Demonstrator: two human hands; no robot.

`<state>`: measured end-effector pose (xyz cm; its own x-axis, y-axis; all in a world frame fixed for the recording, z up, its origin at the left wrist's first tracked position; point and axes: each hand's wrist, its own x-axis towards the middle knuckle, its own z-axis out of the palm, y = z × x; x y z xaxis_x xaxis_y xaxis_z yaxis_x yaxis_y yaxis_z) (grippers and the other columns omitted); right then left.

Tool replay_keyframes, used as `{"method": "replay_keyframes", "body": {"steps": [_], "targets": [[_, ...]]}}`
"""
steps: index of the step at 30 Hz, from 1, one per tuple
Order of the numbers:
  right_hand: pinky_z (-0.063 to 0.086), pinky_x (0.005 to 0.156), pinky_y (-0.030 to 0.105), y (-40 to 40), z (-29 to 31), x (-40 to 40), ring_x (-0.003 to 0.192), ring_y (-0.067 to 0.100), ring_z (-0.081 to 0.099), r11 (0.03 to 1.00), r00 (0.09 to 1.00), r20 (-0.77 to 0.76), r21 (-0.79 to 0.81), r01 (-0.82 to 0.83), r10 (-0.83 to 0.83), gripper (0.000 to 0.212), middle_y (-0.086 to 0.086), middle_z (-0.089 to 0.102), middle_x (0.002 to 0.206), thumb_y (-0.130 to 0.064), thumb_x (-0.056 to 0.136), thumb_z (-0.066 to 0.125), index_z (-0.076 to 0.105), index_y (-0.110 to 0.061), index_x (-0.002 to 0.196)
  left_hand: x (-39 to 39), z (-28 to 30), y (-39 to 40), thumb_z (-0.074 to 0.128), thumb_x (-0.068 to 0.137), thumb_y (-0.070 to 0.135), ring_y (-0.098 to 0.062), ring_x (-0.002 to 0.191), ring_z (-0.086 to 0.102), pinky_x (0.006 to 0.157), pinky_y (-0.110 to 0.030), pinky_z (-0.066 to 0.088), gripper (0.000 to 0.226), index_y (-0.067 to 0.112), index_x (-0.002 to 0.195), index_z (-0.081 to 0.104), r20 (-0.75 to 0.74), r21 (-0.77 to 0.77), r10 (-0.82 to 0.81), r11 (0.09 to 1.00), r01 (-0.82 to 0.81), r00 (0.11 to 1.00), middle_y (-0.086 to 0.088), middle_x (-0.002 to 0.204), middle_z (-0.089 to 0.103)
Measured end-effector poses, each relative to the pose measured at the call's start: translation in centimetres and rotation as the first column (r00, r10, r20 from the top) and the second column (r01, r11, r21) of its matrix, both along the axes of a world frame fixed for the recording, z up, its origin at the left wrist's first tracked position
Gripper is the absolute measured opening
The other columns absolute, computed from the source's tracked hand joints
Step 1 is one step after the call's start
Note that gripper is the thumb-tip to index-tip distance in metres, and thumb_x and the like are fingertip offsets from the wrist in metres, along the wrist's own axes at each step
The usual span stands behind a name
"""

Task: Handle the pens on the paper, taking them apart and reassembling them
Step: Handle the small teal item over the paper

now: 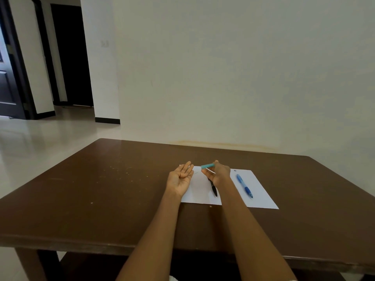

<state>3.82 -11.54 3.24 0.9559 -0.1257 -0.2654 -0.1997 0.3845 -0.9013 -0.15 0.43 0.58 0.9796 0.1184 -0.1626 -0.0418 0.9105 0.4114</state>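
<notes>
A white sheet of paper [261, 191] lies on the brown table [113, 191]. My right hand [220, 174] hovers over the sheet, pinching a teal pen barrel [207, 165] that points left, with a thin pale refill [210, 170] sticking out just below it. My left hand [181, 178] rests palm up at the paper's left edge, fingers apart, holding nothing. A black pen [213, 188] lies on the paper partly under my right hand. A blue pen [244, 185] lies on the right half of the sheet. A small dark piece [235, 170] sits near the paper's far edge.
The table's far edge meets a pale wall [223, 78]. To the left is tiled floor [40, 134] and dark doorways. Small crumbs dot the tabletop left of the paper.
</notes>
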Motion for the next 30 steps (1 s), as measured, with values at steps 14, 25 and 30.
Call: {"method": "replay_keyframes", "body": {"steps": [14,25,30], "targets": [[0.056,0.079,0.038,0.2,-0.3,-0.7,0.103,0.035,0.065,0.999,0.999,-0.027,0.008,-0.041,0.041,0.026,0.021,0.059,0.11,-0.016,0.099,0.049,0.046,-0.003,0.121,1.1,-0.4,-0.3,0.017,0.092,-0.013,-0.031,0.137,0.034,0.116,-0.038,0.025,0.054,-0.003,0.145,0.019,-0.031,0.324,0.042,0.946,-0.029,0.999,-0.02,0.147,0.035],[0.057,0.075,0.034,0.3,-0.7,-0.9,0.099,0.031,0.068,0.997,0.998,-0.039,-0.054,-0.047,0.045,0.029,0.02,0.062,0.114,-0.019,0.098,0.05,0.049,-0.005,0.123,2.1,-0.5,-1.5,0.019,0.101,0.013,-0.026,0.137,0.035,0.116,-0.037,0.026,0.045,0.002,0.144,0.025,-0.039,0.719,0.055,0.695,-0.01,0.998,-0.014,0.148,0.037],[0.057,0.074,0.033,-0.1,-0.6,-0.7,0.093,0.03,0.067,1.0,1.0,-0.019,-0.021,-0.019,0.018,0.026,0.015,0.058,0.099,-0.019,0.099,0.049,0.049,-0.005,0.121,1.7,-0.1,-1.5,0.023,0.102,0.016,-0.03,0.132,0.043,0.114,-0.044,0.027,0.046,0.013,0.147,0.02,0.007,0.662,0.038,0.748,-0.033,0.999,-0.011,0.149,0.036]]}}
